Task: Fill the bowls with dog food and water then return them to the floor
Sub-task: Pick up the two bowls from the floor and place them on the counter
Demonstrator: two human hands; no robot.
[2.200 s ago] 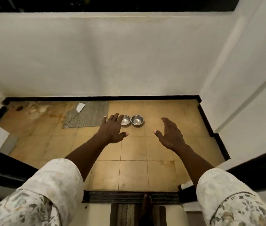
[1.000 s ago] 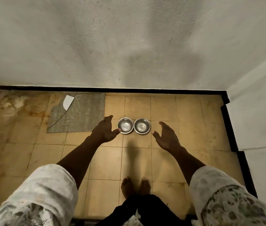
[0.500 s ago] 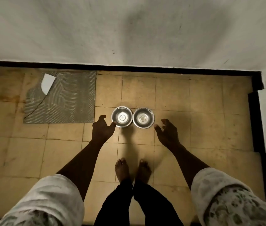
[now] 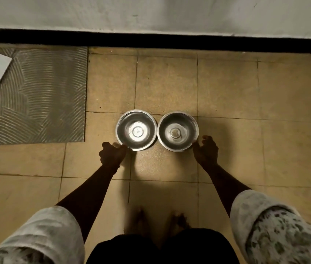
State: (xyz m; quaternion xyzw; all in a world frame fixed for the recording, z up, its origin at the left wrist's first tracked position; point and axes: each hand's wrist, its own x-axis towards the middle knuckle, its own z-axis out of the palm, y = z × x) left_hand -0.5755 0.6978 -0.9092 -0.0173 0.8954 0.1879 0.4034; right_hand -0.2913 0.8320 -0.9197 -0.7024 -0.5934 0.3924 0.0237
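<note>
Steel left bowl [image 4: 136, 130] touches half-curled left hand [image 4: 111, 154]; right bowl [image 4: 177, 132], seemingly, right hand [image 4: 207, 151].

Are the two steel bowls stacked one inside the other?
No, the left bowl and the right bowl stand side by side on the tiled floor.

Shadow darkens the left hand [image 4: 111, 154] and right hand [image 4: 206, 149] at the bowls [image 4: 136, 129]; whether either grips a rim cannot be told. The feet [image 4: 140, 221] are blurred. The grey mat [image 4: 36, 96] at the floor's [image 4: 227, 88] far-left corner is cut off, as are both sleeves [image 4: 36, 237].
</note>
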